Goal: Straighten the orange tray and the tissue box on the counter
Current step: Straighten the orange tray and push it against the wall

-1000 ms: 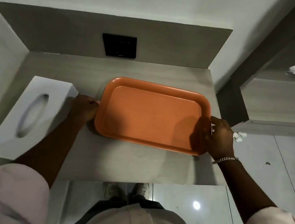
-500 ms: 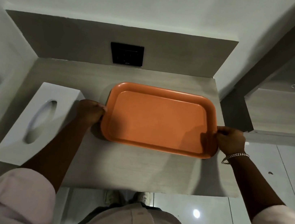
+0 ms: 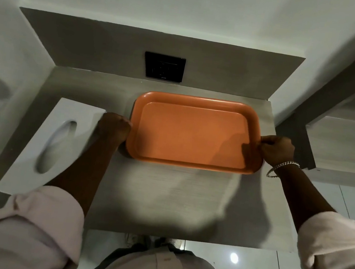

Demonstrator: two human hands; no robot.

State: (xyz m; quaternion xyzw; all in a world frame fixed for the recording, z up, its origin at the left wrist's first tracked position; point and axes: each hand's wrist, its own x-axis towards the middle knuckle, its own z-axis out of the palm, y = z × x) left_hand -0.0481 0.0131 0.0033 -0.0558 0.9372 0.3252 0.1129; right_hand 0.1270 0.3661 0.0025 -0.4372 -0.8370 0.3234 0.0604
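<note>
An orange tray [image 3: 191,134] lies flat on the grey counter [image 3: 162,200], its long sides roughly parallel to the back wall. My left hand [image 3: 113,127] grips the tray's left rim and my right hand [image 3: 277,149], with a bracelet at the wrist, grips its right rim. A white tissue box [image 3: 54,144] with an oval slot sits at the counter's left, angled diagonally. Its near right part is hidden by my left forearm.
A black wall socket [image 3: 163,66] sits on the backsplash behind the tray. A white wall borders the counter on the left. Another grey ledge [image 3: 343,146] stands to the right, across a gap. The counter's front edge lies just ahead of my body, with glossy floor tiles below.
The tray has turned from a tilted position to square with the back wall and sits closer to it. Both hands stayed on its ends. The tissue box has not moved.
</note>
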